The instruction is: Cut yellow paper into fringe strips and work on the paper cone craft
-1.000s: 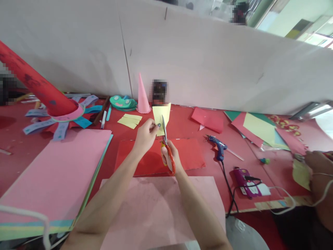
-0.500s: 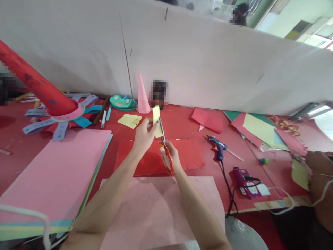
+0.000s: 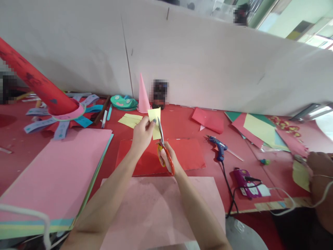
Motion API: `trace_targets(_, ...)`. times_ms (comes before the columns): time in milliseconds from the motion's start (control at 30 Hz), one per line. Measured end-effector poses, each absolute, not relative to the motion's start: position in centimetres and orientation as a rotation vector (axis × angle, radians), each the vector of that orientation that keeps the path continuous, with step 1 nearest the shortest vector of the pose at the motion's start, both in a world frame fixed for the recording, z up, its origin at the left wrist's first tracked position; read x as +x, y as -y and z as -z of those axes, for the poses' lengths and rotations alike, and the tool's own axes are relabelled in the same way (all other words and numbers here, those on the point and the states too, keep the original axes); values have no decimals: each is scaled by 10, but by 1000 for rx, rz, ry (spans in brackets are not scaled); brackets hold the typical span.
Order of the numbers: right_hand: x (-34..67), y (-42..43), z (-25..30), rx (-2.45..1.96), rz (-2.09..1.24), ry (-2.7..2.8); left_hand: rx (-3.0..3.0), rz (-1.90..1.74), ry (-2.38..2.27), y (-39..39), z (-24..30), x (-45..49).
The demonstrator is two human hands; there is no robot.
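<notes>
My left hand (image 3: 142, 134) pinches a small piece of yellow paper (image 3: 156, 130) between thumb and fingers, held upright above the table. In my right hand (image 3: 169, 156) are scissors (image 3: 171, 163) with red and yellow handles, my fingers through the loops. Their blades point up and lie along the right edge of the yellow paper; I cannot tell how far they stand apart. Below both hands lies a red rectangular sheet (image 3: 187, 154). Several cut yellow strips (image 3: 127, 119) rest on the table just behind my left hand.
A pink paper cone (image 3: 143, 97) stands by the white wall. To the left are a stack of coloured sheets (image 3: 59, 166) and a red tube (image 3: 39, 83) with paper strips. At right lie a corded glue gun (image 3: 220, 147), a purple power strip (image 3: 247, 184) and another person's hand (image 3: 318, 170).
The yellow paper has turned so that more of its face shows. My left hand has shifted slightly left and down, and the scissors tilt a little more upright.
</notes>
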State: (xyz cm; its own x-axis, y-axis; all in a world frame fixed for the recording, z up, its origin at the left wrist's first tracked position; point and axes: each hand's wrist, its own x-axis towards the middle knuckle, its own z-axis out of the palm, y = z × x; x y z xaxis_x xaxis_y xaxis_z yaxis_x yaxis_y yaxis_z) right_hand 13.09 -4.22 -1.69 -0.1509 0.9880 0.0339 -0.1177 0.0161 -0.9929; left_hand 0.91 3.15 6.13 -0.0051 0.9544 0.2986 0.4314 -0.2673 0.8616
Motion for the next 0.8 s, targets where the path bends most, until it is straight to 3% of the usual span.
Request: trace_targets(800,133,39,17,-1017,-1303,1186,1791,-1087,-1375,-29,-54,19)
